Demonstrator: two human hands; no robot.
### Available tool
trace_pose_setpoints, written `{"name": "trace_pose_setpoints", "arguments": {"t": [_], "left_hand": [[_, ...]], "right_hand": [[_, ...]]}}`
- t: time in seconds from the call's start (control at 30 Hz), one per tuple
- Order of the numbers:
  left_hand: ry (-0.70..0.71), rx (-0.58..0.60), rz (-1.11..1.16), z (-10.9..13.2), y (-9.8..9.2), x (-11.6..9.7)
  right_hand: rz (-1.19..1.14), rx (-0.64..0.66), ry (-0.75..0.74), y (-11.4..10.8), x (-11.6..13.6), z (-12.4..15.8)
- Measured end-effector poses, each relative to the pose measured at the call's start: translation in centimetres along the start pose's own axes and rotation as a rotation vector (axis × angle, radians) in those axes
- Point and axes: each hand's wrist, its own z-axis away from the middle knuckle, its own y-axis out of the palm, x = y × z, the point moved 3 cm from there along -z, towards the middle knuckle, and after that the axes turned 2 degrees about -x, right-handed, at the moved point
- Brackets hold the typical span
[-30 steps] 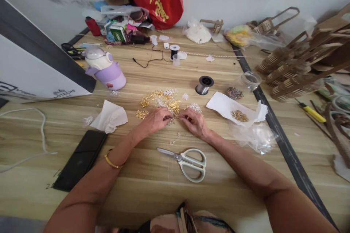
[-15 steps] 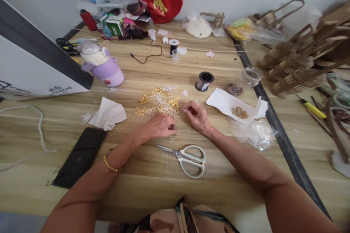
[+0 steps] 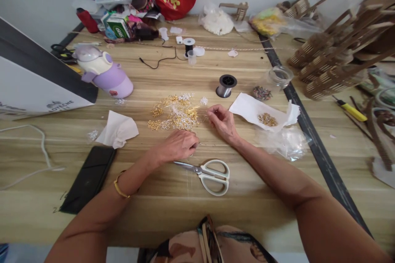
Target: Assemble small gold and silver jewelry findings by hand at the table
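My left hand is closed in a pinch just below the loose jewelry findings, above the table. Small silver rings peek out at its fingertips, partly hidden by the fingers. My right hand is closed too, thumb against fingers, at the right side of the pile. A fine, thin piece seems to stick out of its tips, too small to name. Between and beyond the hands lies the pile of gold and silver findings. White-handled scissors lie below, blades pointing left.
A wire spool stands behind my right hand. White paper bearing small gold pieces and a clear plastic bag lie right. Left are a tissue, a black phone and a purple bottle.
My left hand has turned slightly, and the rings that hung below its fingers now show less. My right hand's fingers have lifted a little from the pile's edge. The whole view has shifted slightly.
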Motion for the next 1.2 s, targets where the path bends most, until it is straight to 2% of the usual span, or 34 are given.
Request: {"name": "trace_pose_setpoints", "arguments": {"t": [0.27, 0.37, 0.53, 0.67, 0.77, 1.03, 1.2], "left_hand": [[0.022, -0.001, 0.085, 1.0, -0.6, 0.6], [-0.02, -0.071, 0.186, 1.6, -0.8, 0.9], [-0.176, -0.187, 0.542, 2.4, -0.1, 1.7], [-0.29, -0.164, 0.926, 2.8, 1.0, 2.1], [-0.319, -0.173, 1.05, 3.0, 1.5, 2.3], [-0.302, -0.229, 0.801, 3.2, 1.9, 2.8], [-0.349, -0.329, 0.525, 3.2, 1.7, 2.5]], "right_hand": [[-0.035, -0.024, 0.041, -0.1, 0.0, -0.2], [-0.049, -0.027, 0.055, -0.1, 0.0, -0.2], [-0.054, -0.02, 0.057, -0.1, 0.0, -0.2], [-0.046, -0.019, 0.054, 0.0, 0.2, -0.2], [-0.048, -0.013, 0.05, 0.1, 0.2, -0.2], [-0.028, 0.0, 0.04, 0.1, 0.2, -0.1], [-0.039, -0.01, 0.037, 0.1, 0.1, -0.1]]}}
